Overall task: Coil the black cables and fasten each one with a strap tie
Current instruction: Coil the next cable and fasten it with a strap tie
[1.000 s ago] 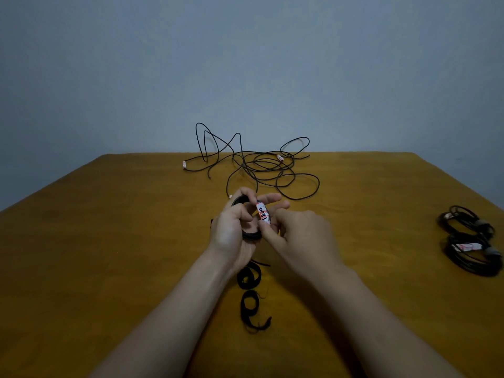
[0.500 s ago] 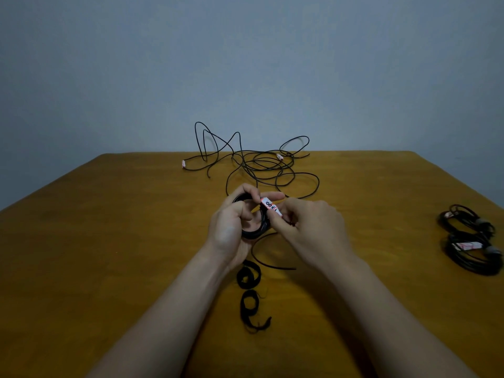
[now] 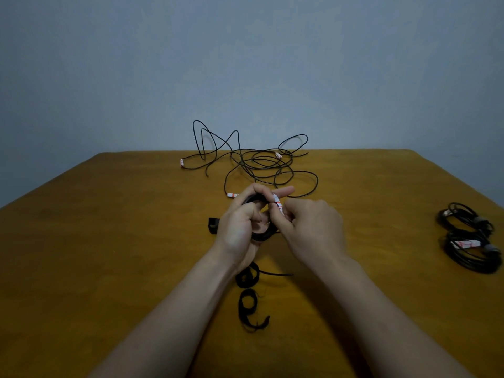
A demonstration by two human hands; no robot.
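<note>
Since half a second ago, the white-and-red label [image 3: 278, 205] has tipped more upright and the loose cable tail [image 3: 276, 274] has dropped toward the wrists. The left hand [image 3: 240, 227] curls its fingers [image 3: 256, 189] round the coiled cable [image 3: 263, 236] above the surface [image 3: 109, 241]. The right hand [image 3: 311, 227] pinches the labelled end. Tangled cables [image 3: 259, 162] lie beyond the fingers, spare strap ties [image 3: 246, 279] lie nearer the wrists, and the tied coils [image 3: 471, 241] are far right.

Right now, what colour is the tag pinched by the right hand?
The tag is white with red print; the head view shows it.
</note>
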